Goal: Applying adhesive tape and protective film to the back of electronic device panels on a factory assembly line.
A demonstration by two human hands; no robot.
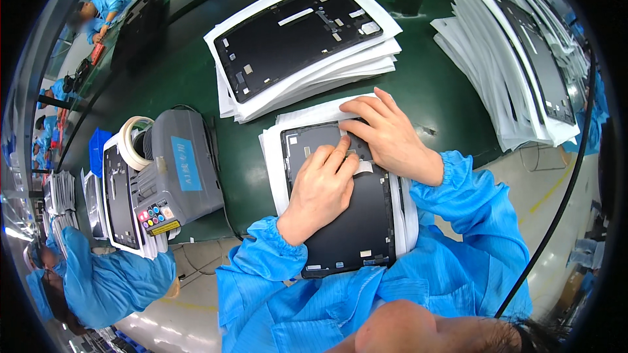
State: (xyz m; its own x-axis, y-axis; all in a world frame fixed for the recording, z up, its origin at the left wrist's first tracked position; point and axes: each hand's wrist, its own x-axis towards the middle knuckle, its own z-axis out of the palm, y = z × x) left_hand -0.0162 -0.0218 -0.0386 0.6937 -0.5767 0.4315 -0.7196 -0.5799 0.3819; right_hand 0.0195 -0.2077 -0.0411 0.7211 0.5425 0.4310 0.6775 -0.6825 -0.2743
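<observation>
While both blue sleeves [471, 186] reach in over the counter [252, 160], the left hand [320, 186] rests on a black panel [350, 229], its index finger stretched toward the upper middle and the other fingers partly bent. The right hand [399, 144] arches over the panel's upper right part, fingers bent and tips near the left index finger. Whether either hand's fingers pinch anything, I cannot tell. The panel lies on white sheets [273, 163] at the counter's near edge, right before the person. Beyond it, a second panel [288, 46] tops a pile of paper [314, 95]; a taller stack [484, 78] stands at the right. On the left sit a grey machine [193, 202] with a blue label [186, 163] and a tape roll [126, 150]; a co-worker [114, 281] in blue is near the lower left.
</observation>
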